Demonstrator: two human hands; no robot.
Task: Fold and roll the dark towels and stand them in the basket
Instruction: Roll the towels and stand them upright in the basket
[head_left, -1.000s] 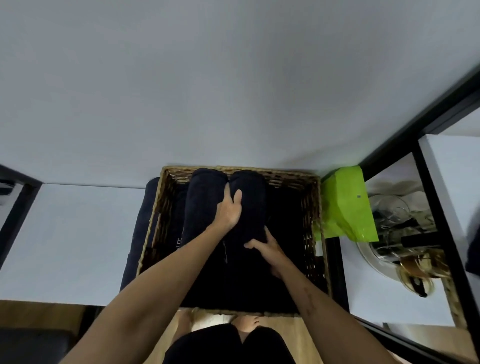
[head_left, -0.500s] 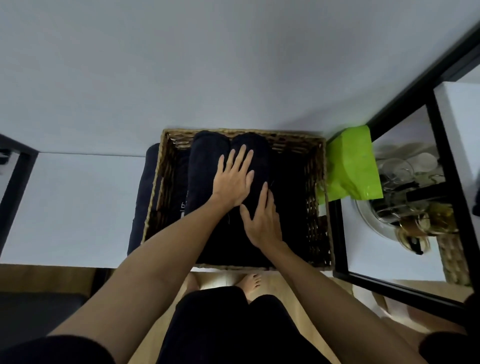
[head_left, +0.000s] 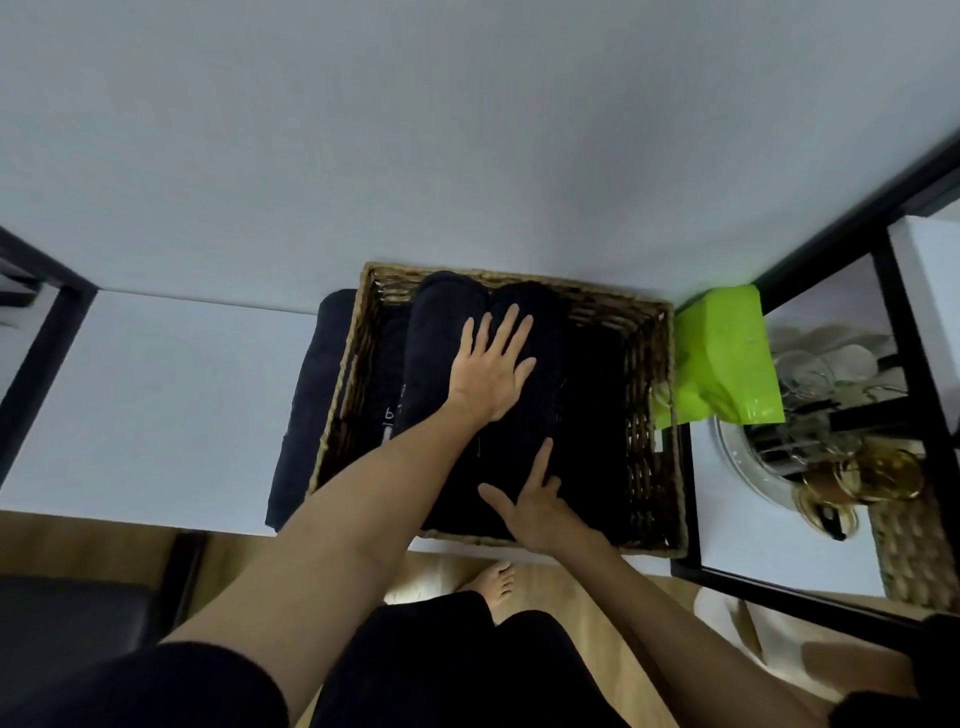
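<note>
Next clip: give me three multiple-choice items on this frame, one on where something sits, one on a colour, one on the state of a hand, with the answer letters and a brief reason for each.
1. Where does the folded dark towel outside the basket lie?
A. against its left wall
B. on the floor
C. on the right-hand shelf

2. What colour is the bag to the right of the basket?
A. red
B. bright green
C. white

3. How is the left hand placed?
A. curled in a fist
B. pinching the wicker rim
C. flat, fingers straight, on the rolled towels

Answers: 1 A, it lies alongside the left wicker wall; 2 B, the plastic is lime green; 3 C, the palm is spread over the rolls.
</note>
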